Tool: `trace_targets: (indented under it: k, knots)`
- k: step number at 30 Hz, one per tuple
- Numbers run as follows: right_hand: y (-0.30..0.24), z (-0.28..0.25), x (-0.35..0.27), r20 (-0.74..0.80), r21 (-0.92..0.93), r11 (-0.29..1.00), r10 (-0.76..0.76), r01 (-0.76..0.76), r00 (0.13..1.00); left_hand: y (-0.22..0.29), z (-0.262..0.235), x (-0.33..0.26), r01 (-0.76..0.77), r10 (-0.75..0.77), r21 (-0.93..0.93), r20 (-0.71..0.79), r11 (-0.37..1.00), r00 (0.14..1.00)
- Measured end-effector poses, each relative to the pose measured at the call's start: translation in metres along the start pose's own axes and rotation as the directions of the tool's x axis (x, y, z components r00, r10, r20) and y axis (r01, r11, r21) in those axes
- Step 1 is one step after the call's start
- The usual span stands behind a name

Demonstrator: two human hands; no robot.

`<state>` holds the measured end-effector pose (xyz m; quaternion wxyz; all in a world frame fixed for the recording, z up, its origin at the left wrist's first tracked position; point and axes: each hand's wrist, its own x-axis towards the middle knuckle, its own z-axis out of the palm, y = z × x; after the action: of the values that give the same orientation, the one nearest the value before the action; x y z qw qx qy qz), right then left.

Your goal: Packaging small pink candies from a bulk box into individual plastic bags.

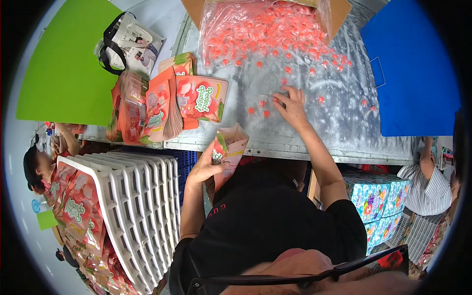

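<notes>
My left hand (201, 169) is closed around a pink stand-up pouch (237, 142), held at the table's front edge with its mouth gaping upward. Over the metal table, my right hand (293, 107) reaches forward, its fingers bent and apart. A red spot shows by its fingertips; whether they touch a candy is unclear. Just left of that hand lie a few small, clear-wrapped red candies (266, 113), and another candy (321, 99) sits to its right. Farther back, a large heap of the same candies (265, 37) spills from a plastic-lined cardboard box (339, 19).
Stacked flat printed pouches (164, 105) lie left on the table, near a white bag with black handles (130, 42). Green (64, 64) and blue (413, 69) panels flank the table. A white crate (132, 211) of filled pouches stands left below; blue cartons (376, 201) stand right. Other people work at both sides.
</notes>
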<state>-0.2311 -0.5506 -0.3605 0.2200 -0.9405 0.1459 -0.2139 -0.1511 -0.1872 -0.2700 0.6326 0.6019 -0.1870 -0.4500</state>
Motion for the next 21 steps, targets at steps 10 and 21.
trace_targets:
  k: [10, 21]
  knots:
    - [-0.007, 0.013, -0.015, -0.086, 0.130, 0.990, -0.039, 0.050, 0.996, 0.001, -0.007, 0.004, -0.118, 0.146, 0.217, -0.115, 0.969, 0.983]
    - [0.018, -0.023, 0.000, 0.065, 0.753, 0.592, 0.365, -0.286, 0.929, 0.010, -0.009, -0.009, -0.135, 0.189, 0.216, -0.253, 0.967, 0.949]
